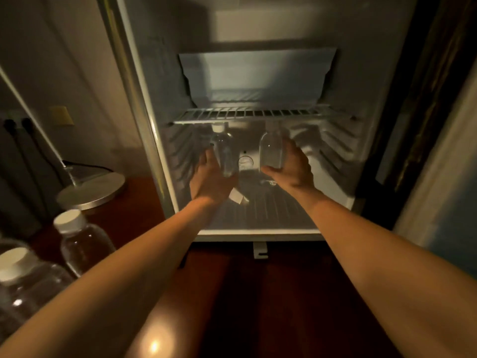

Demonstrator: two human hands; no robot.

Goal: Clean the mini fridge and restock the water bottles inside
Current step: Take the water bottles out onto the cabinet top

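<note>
Two bare forearms reach in from the bottom edge, with no sleeves showing up to the elbows. The left hand (210, 177) and right hand (291, 167) are bare, with no gloves, rings, watch or bracelets visible.

Both arms reach into the open mini fridge (258, 233), below its wire shelf (253, 113). The left hand (210, 177) grips one clear water bottle (224, 151); the right hand (291, 166) grips another bottle (271, 148). Two capped bottles (82, 241) stand at the wooden counter's left edge.
</note>
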